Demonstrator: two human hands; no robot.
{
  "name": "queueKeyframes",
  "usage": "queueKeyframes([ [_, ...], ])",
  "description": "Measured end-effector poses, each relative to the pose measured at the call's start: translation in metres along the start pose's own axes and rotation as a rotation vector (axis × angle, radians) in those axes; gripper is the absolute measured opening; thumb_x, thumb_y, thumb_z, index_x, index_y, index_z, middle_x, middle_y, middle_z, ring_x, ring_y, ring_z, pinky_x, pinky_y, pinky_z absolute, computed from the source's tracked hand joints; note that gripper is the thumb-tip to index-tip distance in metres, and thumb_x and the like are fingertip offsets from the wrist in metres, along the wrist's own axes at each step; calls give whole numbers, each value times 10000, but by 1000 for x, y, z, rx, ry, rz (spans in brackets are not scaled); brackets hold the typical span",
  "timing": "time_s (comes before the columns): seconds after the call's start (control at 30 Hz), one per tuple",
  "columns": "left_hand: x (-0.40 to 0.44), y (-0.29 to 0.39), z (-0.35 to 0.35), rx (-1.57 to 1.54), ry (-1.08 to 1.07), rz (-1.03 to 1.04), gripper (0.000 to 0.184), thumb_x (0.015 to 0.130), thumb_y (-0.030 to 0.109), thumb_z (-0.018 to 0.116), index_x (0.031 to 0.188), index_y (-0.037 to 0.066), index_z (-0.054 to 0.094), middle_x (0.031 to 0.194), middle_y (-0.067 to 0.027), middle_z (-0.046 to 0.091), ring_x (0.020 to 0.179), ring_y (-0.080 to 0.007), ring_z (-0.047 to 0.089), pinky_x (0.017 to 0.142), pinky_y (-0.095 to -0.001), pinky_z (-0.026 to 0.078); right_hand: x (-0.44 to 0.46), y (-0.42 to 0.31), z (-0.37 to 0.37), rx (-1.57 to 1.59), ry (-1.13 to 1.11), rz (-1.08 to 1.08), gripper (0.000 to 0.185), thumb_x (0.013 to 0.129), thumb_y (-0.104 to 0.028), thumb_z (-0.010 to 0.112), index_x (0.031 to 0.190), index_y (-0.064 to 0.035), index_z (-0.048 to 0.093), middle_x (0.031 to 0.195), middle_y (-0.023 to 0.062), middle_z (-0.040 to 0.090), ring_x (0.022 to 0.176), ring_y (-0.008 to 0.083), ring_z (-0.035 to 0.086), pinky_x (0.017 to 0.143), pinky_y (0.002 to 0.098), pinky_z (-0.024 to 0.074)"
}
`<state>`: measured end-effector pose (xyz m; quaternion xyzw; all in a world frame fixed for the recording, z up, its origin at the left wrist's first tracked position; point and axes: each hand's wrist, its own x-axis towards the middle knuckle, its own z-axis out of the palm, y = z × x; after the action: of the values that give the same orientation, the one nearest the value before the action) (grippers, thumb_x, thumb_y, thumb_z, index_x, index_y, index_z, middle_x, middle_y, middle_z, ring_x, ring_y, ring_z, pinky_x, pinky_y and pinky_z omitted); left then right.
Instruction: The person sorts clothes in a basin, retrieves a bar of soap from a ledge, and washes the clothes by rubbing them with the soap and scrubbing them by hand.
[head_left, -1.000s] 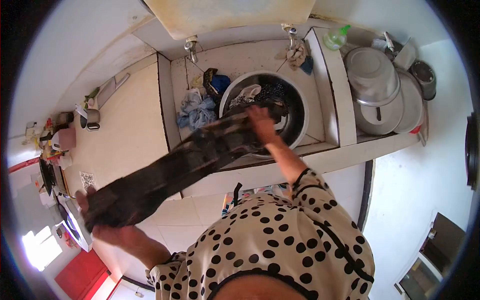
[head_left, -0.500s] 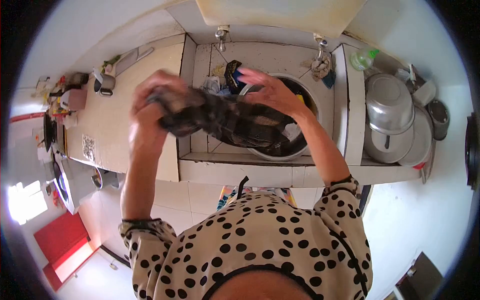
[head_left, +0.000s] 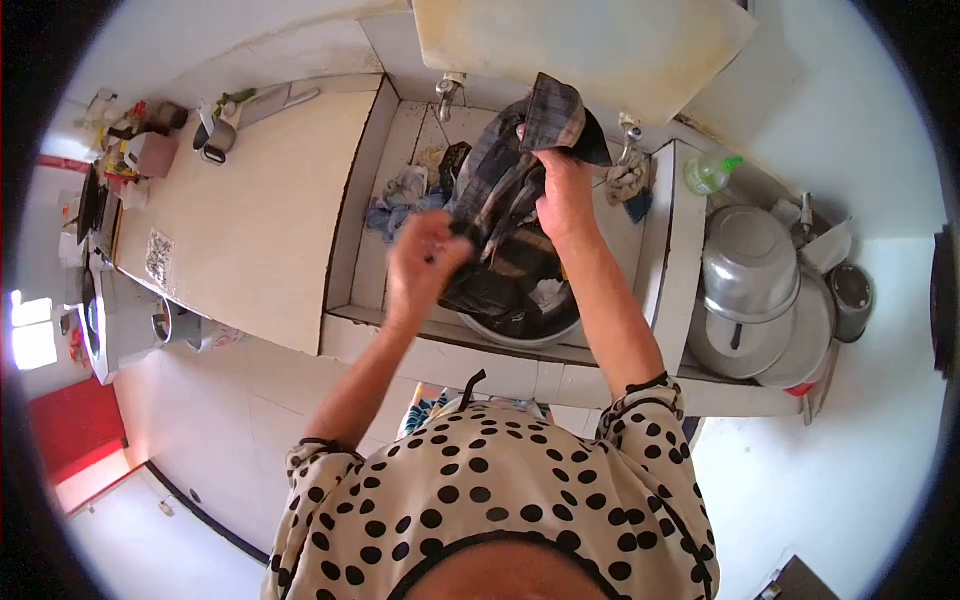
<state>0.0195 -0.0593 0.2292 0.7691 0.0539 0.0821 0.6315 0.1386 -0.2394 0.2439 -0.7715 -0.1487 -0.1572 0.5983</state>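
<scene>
A dark plaid shirt (head_left: 500, 180) hangs bunched over a metal basin (head_left: 520, 338) in the tiled sink. My right hand (head_left: 562, 200) grips it near a stiff folded part that looks like a collar or cuff, raised toward the back wall. At the shirt's left edge, my left hand (head_left: 425, 262) is somewhat blurred, its fingers curled on the dark cloth. More dark wet cloth fills the basin, with a small white patch (head_left: 547, 293) showing. Left of the basin, a light blue cloth bundle (head_left: 400, 200) lies on the sink floor.
Two taps, one on the left (head_left: 448, 88) and one on the right (head_left: 629, 132), stick out from the back wall. A rag (head_left: 627, 178) lies below the right one. Metal pots (head_left: 750, 262) and a green-capped bottle (head_left: 712, 173) stand right. Left is a counter (head_left: 250, 210) with a mug (head_left: 214, 140).
The shirt has gone from stretched sideways to hanging upward over the basin. My right hand has risen and closed on it; my left hand has moved right and down. The view has shifted slightly.
</scene>
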Motion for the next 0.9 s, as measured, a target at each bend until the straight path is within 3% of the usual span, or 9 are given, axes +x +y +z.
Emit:
queueKeyframes([
  [0.03, -13, -10, 14, 116, -44, -48, 422, 727, 148, 777, 1082, 58, 567, 1008, -71, 536, 916, -187, 536, 757, -312, 455, 0, 3, 1, 244, -5, 153, 408, 761, -6, 675, 1151, -110, 618, 1154, 105, 598, 1076, 250, 546, 930, 382, 448],
  [0.1, -26, -34, 32, 237, 73, -21, 428, 710, 151, 787, 1064, 63, 563, 1007, -71, 514, 908, -204, 532, 734, -310, 451, -7, 2, -8, -384, -155, -62, 445, 765, 8, 674, 1185, -121, 602, 1175, 75, 597, 1094, 215, 536, 933, 355, 447],
  [0.17, -27, -45, 40, 175, 203, -24, 432, 694, 136, 788, 1044, 63, 546, 1009, -84, 477, 905, -241, 521, 706, -330, 444, -12, -21, -20, -661, -257, -22, 401, 783, -53, 692, 1172, -88, 603, 1184, 66, 592, 1089, 191, 530, 936, 345, 442],
  [0.27, -19, -45, 40, 147, 454, -53, 405, 694, 117, 786, 1019, 67, 549, 1011, -84, 464, 916, -238, 507, 704, -335, 437, -14, 11, -18, 345, -18, 320, 385, 792, -136, 721, 1147, -40, 609, 1201, 58, 582, 1092, 184, 522, 953, 352, 432],
  [0.3, -16, -40, 37, 279, 489, -1, 370, 713, 76, 760, 1016, 67, 547, 937, -72, 519, 835, -209, 540, 675, -325, 448, -13, 12, -22, 440, 3, 361, 384, 789, -126, 720, 1147, -40, 609, 1202, 58, 581, 1094, 189, 520, 956, 353, 431],
  [0.4, -23, -74, 26, 131, 129, -146, 331, 725, 33, 728, 1002, 56, 550, 814, -66, 572, 726, -176, 572, 626, -303, 466, -8, -8, -27, 548, 101, 489, 355, 780, -81, 696, 1124, -61, 612, 1162, 70, 598, 1052, 215, 545, 919, 355, 445],
  [0.6, -76, -50, 55, 162, 368, 50, 225, 773, -9, 651, 972, 57, 571, 794, -82, 590, 690, -144, 593, 568, -277, 484, -2, -45, -29, 925, 222, 698, 414, 738, -73, 737, 1135, -59, 619, 1185, 38, 587, 1062, 193, 540, 940, 346, 437],
  [0.77, -72, -52, 46, 495, 86, 483, 256, 784, -19, 585, 992, 128, 606, 942, -86, 535, 693, -303, 590, 537, -360, 499, -8, -48, -14, 889, 228, 735, 261, 797, -94, 660, 1042, -19, 616, 1078, 55, 596, 971, 195, 554, 865, 378, 457],
  [0.9, -55, -49, 46, 454, 107, 193, 187, 832, 120, 651, 1010, 96, 597, 914, -77, 533, 659, -294, 585, 555, -360, 492, -7, -62, -3, 851, 252, 753, 276, 777, -84, 677, 1046, -38, 631, 1077, 45, 612, 971, 202, 565, 881, 374, 456],
])
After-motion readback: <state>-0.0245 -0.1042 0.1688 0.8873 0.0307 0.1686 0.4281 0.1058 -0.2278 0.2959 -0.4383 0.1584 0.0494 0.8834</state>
